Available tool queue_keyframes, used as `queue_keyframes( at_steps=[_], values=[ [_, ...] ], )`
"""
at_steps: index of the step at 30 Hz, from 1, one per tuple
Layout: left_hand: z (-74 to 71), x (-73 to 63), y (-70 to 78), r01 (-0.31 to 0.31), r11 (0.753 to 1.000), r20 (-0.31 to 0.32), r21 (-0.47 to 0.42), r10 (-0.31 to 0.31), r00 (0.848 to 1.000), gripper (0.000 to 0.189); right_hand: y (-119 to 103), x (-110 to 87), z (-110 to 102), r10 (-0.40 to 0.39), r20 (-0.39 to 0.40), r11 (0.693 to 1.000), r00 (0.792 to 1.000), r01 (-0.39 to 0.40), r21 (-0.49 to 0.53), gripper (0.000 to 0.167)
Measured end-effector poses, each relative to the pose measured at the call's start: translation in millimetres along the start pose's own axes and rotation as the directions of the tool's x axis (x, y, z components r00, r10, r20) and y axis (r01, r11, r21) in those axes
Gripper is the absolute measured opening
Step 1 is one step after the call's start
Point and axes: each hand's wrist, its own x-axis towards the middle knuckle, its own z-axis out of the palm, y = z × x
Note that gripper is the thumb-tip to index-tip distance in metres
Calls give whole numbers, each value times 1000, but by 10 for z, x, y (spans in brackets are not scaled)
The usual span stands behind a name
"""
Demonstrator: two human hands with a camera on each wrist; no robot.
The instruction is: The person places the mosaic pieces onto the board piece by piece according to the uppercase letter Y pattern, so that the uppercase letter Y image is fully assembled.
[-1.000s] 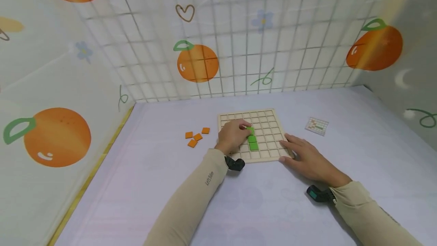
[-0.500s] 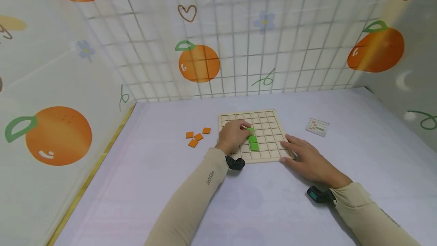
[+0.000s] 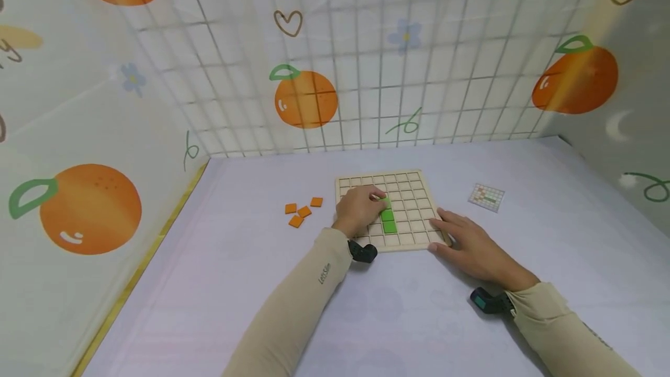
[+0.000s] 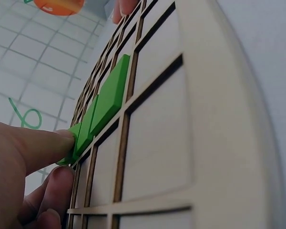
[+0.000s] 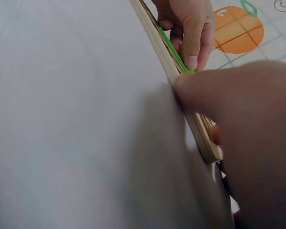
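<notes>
A light wooden grid board [image 3: 413, 205] lies on the cloth, with a short column of square green tiles [image 3: 389, 227] in its cells. My left hand [image 3: 359, 209] reaches over the board's left part and pinches the farthest green tile [image 4: 75, 130], thumb against it and other fingers curled beneath in the left wrist view. Part of that tile is hidden by the thumb. On the board's right side rests my right hand [image 3: 473, 249], fingers extended over the edge. Its thumb [image 5: 200, 86] presses the near edge in the right wrist view.
Several loose orange tiles [image 3: 304, 212] lie left of the board. A small card [image 3: 487, 197] printed with a coloured grid is on the cloth [image 3: 398, 319] to the right. Behind stands a patterned curtain [image 3: 361, 74], with another along the left.
Both hands stay in place, the left at the far green tile and the right on the board's edge. The whole scene has shifted slightly as the head camera moved.
</notes>
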Motion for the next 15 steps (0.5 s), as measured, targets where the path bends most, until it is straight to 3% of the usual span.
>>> queue_keyframes(
  at_steps=[15],
  values=[
    [-60,1,-5,-19,999,34,33,18,999,22,-30,16,-40,10,8,1000,1000,-10,2,68]
  ],
)
